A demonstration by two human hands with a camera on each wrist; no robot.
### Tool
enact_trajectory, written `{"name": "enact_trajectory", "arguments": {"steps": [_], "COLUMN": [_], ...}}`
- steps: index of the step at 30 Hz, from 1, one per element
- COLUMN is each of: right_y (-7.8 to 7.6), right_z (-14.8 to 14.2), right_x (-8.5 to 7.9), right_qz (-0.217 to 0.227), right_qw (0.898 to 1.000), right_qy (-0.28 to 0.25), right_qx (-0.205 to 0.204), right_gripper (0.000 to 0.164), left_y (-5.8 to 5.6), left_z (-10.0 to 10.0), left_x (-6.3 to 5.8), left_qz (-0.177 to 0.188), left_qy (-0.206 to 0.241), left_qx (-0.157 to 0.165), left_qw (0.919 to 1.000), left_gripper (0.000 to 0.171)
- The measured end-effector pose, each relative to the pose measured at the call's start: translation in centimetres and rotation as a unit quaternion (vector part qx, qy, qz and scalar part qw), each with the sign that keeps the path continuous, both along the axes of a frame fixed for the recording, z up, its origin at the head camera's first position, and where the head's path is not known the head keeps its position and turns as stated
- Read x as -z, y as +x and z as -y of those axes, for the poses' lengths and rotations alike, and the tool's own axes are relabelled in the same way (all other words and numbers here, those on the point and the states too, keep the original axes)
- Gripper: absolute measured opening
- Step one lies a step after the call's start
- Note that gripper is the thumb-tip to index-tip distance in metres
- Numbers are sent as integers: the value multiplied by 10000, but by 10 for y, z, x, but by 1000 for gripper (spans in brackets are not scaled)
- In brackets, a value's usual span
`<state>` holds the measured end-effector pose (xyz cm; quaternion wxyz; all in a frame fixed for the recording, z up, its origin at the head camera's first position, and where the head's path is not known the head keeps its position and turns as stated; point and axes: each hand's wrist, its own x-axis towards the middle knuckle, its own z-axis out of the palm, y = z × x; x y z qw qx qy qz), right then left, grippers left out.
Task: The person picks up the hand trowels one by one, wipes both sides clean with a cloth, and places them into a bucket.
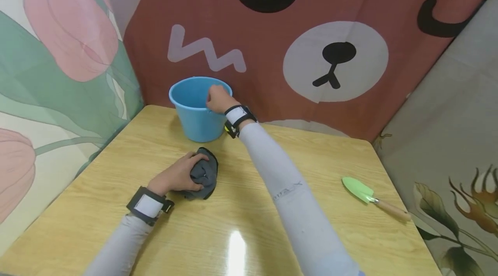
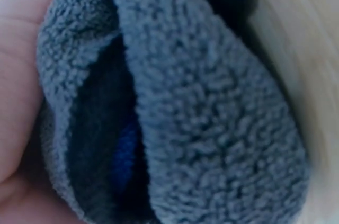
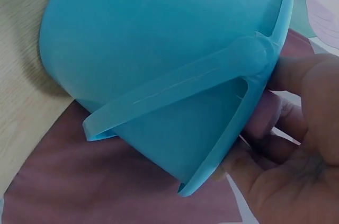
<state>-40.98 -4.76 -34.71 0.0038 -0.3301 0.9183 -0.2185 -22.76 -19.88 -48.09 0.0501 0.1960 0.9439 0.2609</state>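
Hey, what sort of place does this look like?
Probably a screened-off indoor corner, though what lies beyond doesn't show: a wooden table, a bear-print sheet behind it and a tulip-print sheet along its left side.

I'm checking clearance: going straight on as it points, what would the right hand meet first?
Likely the blue bucket: the right hand is at its rim, pointing inward, though depth is unclear.

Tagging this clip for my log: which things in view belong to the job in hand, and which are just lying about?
Apparently in the job:
grey cloth, held in the left grip
blue bucket, right grip at its rim

Apparently just lying about:
green trowel, untouched on the table
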Motion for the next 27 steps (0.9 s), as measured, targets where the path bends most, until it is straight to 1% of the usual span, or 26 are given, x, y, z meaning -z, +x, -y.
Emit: {"name": "enact_trajectory", "arguments": {"steps": [2, 5, 6, 7, 9, 12, 16, 19, 22, 27], "right_y": [6, 21, 27, 32, 41, 55, 77, 92, 105, 123], "right_z": [-8, -25, -32, -40, -57, -86, -132, -174, -218, -290], "right_x": [-2, -7, -8, -9, -9, -3, 16, 35, 56, 88], "right_qz": [-95, -337, -394, -432, -474, -388, -52, 303, 509, 741], "right_qw": [9998, 9980, 9972, 9963, 9945, 9936, 9951, 9956, 9944, 9866], "right_qy": [-147, -432, -530, -633, -820, -961, -932, -889, -863, -977], "right_qx": [-139, -300, -348, -384, -442, -449, -322, -68, 342, 1076], "right_gripper": [39, 21, 19, 22, 33, 37, 37, 37, 37, 38], "left_y": [-2, -3, -3, -3, -3, -3, 2, 5, 6, 5], "left_z": [-1, -2, -1, 0, 2, 5, 6, 5, 3, 0], "left_x": [2, 6, 7, 9, 12, 15, 15, 13, 10, 9], "left_qz": [6, 32, 27, -12, -88, -297, -450, -442, -418, -385], "left_qy": [80, 225, 263, 298, 328, 278, 18, -63, 2, -50], "left_qx": [73, 219, 257, 307, 306, 247, 49, 2, 99, 123], "left_qw": [9999, 9995, 9993, 9991, 9990, 9989, 9990, 9990, 9991, 9992], "left_gripper": [85, 89, 90, 91, 91, 89, 88, 87, 86, 85]}}
